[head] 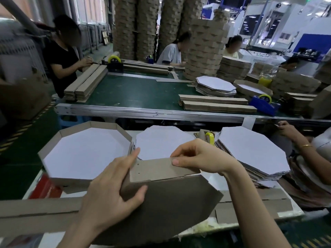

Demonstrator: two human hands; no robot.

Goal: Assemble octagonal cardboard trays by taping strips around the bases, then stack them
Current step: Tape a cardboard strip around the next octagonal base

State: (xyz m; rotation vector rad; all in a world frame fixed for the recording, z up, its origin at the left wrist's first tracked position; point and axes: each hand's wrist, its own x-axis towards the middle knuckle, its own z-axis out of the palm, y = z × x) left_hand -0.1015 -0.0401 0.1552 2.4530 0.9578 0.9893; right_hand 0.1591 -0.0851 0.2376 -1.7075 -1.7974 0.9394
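I hold an octagonal cardboard base (172, 203) tilted up, brown underside toward me. A brown cardboard strip (157, 170) runs along its top edge. My left hand (114, 190) grips the base's left corner, thumb on the brown face and fingers behind the strip. My right hand (198, 156) pinches the strip's top edge near its right end. A finished tray (52, 149) with brown walls and a white floor lies at the left. Beyond it are a stack of white octagonal bases (161, 140) and a second stack (250, 149) at the right. A yellow tape roll (210, 136) sits between the stacks.
Flat strips (35, 212) lie across the white table's near edge. Another person's hand (286, 129) reaches in at the right. Beyond is a green conveyor (136, 93) with strip piles, a blue tape dispenser (263, 102), tall tray stacks (204, 51) and several seated workers.
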